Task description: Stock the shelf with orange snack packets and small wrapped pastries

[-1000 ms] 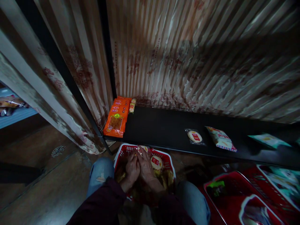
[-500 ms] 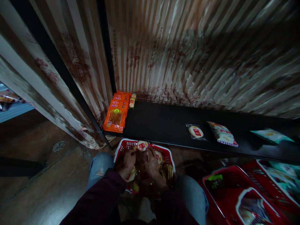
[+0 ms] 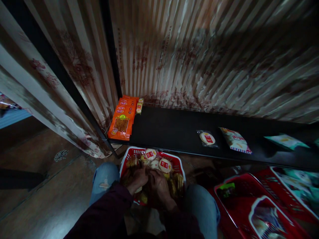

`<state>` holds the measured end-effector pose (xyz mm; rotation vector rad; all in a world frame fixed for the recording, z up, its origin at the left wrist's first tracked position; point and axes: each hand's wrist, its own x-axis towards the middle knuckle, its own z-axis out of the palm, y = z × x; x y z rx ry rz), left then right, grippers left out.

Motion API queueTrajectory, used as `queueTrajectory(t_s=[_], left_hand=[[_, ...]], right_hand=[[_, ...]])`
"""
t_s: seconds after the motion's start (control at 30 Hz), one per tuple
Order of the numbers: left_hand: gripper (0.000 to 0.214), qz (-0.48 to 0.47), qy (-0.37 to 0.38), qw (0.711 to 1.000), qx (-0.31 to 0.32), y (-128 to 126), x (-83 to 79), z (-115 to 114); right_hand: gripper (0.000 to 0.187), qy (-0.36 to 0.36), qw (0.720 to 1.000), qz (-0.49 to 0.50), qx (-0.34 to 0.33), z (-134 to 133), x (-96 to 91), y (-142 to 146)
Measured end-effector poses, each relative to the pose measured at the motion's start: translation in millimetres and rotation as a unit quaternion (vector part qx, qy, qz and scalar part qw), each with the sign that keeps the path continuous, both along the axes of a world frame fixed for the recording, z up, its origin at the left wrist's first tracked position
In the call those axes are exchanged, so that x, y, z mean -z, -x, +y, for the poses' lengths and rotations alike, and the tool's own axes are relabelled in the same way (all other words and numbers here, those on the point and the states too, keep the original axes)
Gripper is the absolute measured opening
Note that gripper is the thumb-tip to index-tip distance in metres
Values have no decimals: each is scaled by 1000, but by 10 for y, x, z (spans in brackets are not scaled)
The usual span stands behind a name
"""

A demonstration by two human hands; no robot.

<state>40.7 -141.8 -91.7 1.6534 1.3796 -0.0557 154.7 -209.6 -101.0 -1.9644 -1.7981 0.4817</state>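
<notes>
A red basket (image 3: 183,165) with a white rim stands between my knees, filled with wrapped snacks. My left hand (image 3: 140,176) reaches into its middle with the fingers curled inward. Close beside it, my right hand (image 3: 159,182) also has bent fingers, the fingertips of both hands nearly meeting. What the fingers hold is dark and hidden. Just beyond the hands lie a round white wrapped cracker (image 3: 165,165) with a red label and another white cracker pack (image 3: 150,154) at the far rim. Yellowish wrapped packs (image 3: 178,181) stand along the right side.
A black shelf (image 3: 166,129) runs behind the basket. On it are orange snack bags (image 3: 121,122), a small yellow pack (image 3: 139,106), a round cracker pack (image 3: 207,138), a white bag (image 3: 235,140) and a green bag (image 3: 286,141). More red baskets (image 3: 245,181) stand at right.
Both hands have drawn nearer each other and slightly toward me, with the fingers lower in the basket. More of the round cracker packs beyond them shows.
</notes>
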Motion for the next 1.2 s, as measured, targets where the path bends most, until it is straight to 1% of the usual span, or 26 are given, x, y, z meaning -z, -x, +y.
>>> queueTrajectory(t_s=[0.07, 0.13, 0.2, 0.27, 0.37, 0.47, 0.53, 0.67, 0.77, 0.83, 0.97, 1.03, 1.1, 1.17, 1.2], left_hand=[[42, 18, -10, 1000, 7, -19, 7, 8], [37, 21, -9, 1000, 6, -42, 35, 10], [34, 22, -8, 1000, -2, -63, 69, 7], [32, 14, -7, 1000, -11, -74, 99, 6], [28, -7, -2, 1000, -30, -71, 125, 15], [27, -36, -4, 997, -66, -50, 129, 39], [27, -62, -6, 994, -93, -31, 121, 62], [28, -113, -1, 983, -145, -2, 84, 113], [29, -145, 9, 974, -173, 12, 38, 145], [28, -139, 7, 976, -169, 27, 2, 156], [23, -48, -5, 988, -149, 90, -84, 146], [25, -9, -40, 987, -155, 117, -133, 135], [30, 28, -127, 981, -141, 113, -176, 136], [37, 36, -226, 969, -93, 65, -197, 168], [41, 26, -259, 964, -60, 26, -197, 198]], right_hand=[[32, 12, 997, -44, 60, -126, 3, -113], [30, 6, 990, -79, 114, -246, 68, -225], [32, 6, 987, -72, 143, -329, 173, -295], [34, 2, 987, -41, 158, -365, 278, -299], [36, -13, 989, 26, 147, -357, 366, -213], [40, -12, 986, 105, 125, -335, 372, -126], [40, -13, 981, 145, 127, -318, 360, -107], [37, -31, 970, 194, 140, -254, 334, -116], [37, -43, 970, 206, 123, -205, 290, -91], [36, -48, 972, 201, 113, -191, 235, -57], [30, -68, 971, 199, 118, -192, 101, -15], [27, -71, 968, 201, 134, -185, 60, -26], [26, -76, 962, 203, 167, -168, 57, -54], [25, -86, 949, 214, 214, -147, 90, -93], [25, -90, 938, 231, 243, -135, 115, -117]])
